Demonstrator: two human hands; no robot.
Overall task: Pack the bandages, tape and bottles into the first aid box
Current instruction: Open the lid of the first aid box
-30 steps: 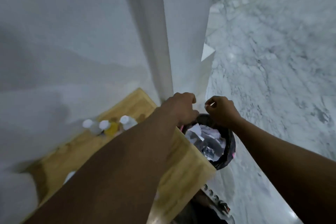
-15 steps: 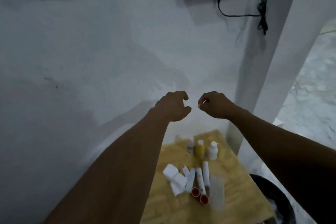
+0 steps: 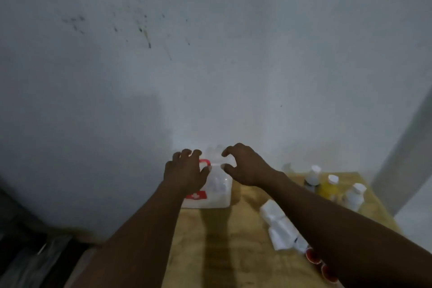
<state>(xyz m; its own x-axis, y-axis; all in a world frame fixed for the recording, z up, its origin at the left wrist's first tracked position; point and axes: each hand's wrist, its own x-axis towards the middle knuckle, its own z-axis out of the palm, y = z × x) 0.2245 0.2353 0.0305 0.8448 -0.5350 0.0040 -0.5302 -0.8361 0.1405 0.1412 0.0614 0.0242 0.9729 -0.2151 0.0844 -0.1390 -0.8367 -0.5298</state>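
A white translucent first aid box (image 3: 218,194) with a red handle and a red cross label stands at the back left of the wooden table (image 3: 233,241), against the wall. My left hand (image 3: 184,172) hovers over the box's left side with spread, bent fingers and hides part of the lid. My right hand (image 3: 244,167) is held claw-like just above the box's right side, thumb and fingers apart, holding nothing. White bandage packets (image 3: 279,225) lie to the right. A white bottle (image 3: 312,176), a yellow bottle (image 3: 328,188) and another white bottle (image 3: 354,196) stand at the back right.
Red-capped tubes (image 3: 313,255) lie near the table's right front, partly under my right forearm. A grey wall (image 3: 210,54) rises directly behind the table. Dark clutter (image 3: 35,252) sits on the floor to the left.
The view swung from the bin on the floor back to the table. Both hands dropped from in front of the wall to just over the first aid box, fingers now spread.
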